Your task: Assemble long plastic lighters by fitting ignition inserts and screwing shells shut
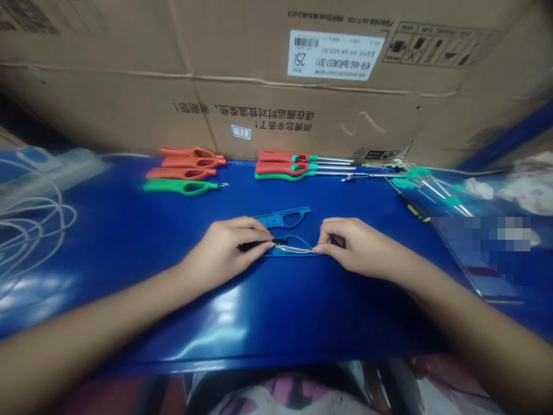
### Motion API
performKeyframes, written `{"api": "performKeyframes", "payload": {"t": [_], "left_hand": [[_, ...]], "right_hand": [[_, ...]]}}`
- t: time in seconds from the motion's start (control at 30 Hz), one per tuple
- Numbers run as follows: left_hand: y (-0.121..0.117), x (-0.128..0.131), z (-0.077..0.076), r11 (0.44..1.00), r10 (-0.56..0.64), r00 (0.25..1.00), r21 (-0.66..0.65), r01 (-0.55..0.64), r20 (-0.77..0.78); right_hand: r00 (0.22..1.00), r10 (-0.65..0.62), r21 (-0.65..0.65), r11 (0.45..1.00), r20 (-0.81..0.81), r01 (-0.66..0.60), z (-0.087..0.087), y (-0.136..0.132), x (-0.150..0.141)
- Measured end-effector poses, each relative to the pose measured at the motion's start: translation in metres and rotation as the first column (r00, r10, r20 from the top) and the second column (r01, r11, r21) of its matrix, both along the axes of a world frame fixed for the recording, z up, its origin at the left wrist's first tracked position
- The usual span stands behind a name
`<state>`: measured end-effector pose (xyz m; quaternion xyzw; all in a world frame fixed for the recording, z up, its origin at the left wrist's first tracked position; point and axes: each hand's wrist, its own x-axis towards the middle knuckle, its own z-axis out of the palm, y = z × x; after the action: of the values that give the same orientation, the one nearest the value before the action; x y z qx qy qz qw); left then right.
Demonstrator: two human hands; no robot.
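Blue lighter-handle shell (290, 255) lies open on a blue tabletop (207, 331) between two bare hands at close work. The left hand (227, 242) is drawn to a narrow pinch on a dark piece (280, 241) at one end of the shell, while the right hand (354, 245) closes thumb and fingertip on the far end of a thin white wire (297, 249) lying along the shell. The step appears to be fitting inner parts into this half; whether they are fully seated is too small to tell. The next move seems to call for light fingertip pressure, with the wire kept inside the rim and the dark piece steady. A matching blue shell half (280, 219) rests just beyond, close enough for the knuckles to nudge. Behind, orange handles (184, 161) and a green handle (181, 186) line up at left, beside red handles (280, 156) fitted with metal tubes. To the right lie a yellow-and-black screwdriver (413, 206) and loose rods with teal fittings (449, 197); at far left, white cable (60, 214) sprawls in loops. A large cardboard carton (242, 75) walls off the table's far edge, limiting reach that way.
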<state>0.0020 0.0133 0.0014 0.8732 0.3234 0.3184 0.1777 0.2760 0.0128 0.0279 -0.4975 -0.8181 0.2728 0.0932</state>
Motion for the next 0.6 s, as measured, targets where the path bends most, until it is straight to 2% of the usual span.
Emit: {"api": "performKeyframes", "payload": {"t": [0.4, 0.6], "left_hand": [[0.0017, 0.003, 0.0067, 1.0, -0.02, 0.995, 0.009, 0.021, -0.098], [0.0024, 0.0033, 0.007, 0.999, -0.035, 0.998, -0.032, 0.034, -0.044]], "right_hand": [[0.999, 0.044, 0.042, 0.998, -0.008, -0.044, 0.0015, -0.0025, 0.0032], [1.0, 0.024, 0.02, 1.0, 0.014, -0.024, 0.0025, -0.0037, 0.0023]]}}
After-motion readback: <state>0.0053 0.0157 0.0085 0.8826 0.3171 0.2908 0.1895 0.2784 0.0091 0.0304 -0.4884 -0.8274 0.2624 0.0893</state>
